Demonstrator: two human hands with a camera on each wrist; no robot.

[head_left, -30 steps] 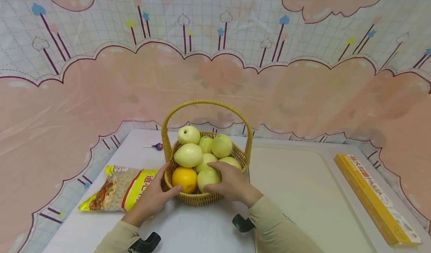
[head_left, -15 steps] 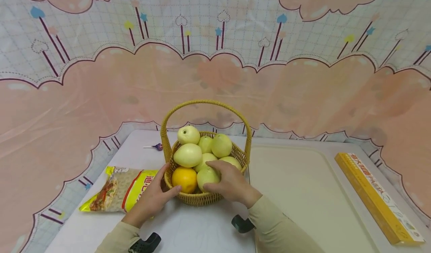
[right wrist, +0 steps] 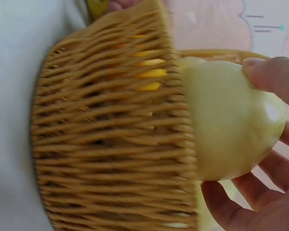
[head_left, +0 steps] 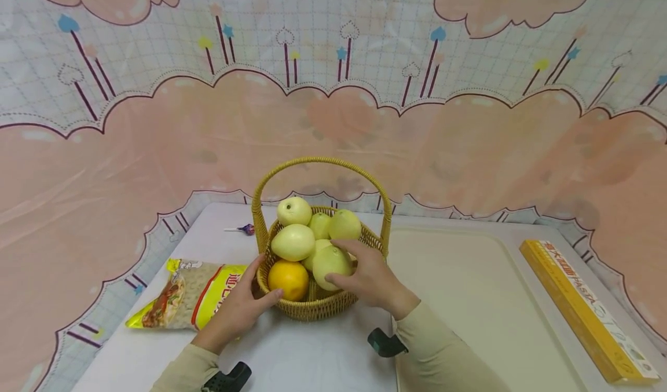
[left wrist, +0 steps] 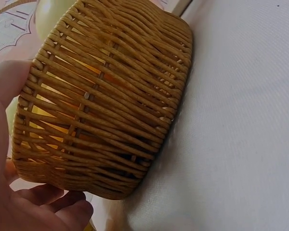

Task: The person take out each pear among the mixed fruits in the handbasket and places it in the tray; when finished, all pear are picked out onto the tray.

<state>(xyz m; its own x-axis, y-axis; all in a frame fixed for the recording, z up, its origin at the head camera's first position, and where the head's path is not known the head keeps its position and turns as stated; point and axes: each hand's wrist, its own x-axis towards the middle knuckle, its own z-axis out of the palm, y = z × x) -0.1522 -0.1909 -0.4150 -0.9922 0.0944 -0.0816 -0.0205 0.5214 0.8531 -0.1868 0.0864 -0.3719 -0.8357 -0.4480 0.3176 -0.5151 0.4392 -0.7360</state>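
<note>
A wicker basket (head_left: 315, 310) with a tall arched handle stands on the white table, holding several pale green pears (head_left: 293, 242) and one orange (head_left: 288, 280). My left hand (head_left: 239, 306) grips the basket's left rim, thumb over the edge; in the left wrist view its other fingers curl under the woven side (left wrist: 106, 101). With thumb and fingers around it, my right hand (head_left: 376, 277) holds a pear (head_left: 332, 268) at the front right. The right wrist view has this pear (right wrist: 231, 120) partly above the rim, its lower part hidden behind the weave.
Left of the basket lies a yellow and clear bag of pasta (head_left: 182, 293), partly behind my left arm. A lollipop (head_left: 246, 229) is behind it. To the right are a beige tray (head_left: 453, 276) and a long yellow pasta box (head_left: 586, 311). A patterned cloth (head_left: 333, 120) hangs behind.
My right hand has moved slightly right and up with the pear, which has shifted away from the orange and bares some of the basket's inside. The left hand keeps its place on the rim.
</note>
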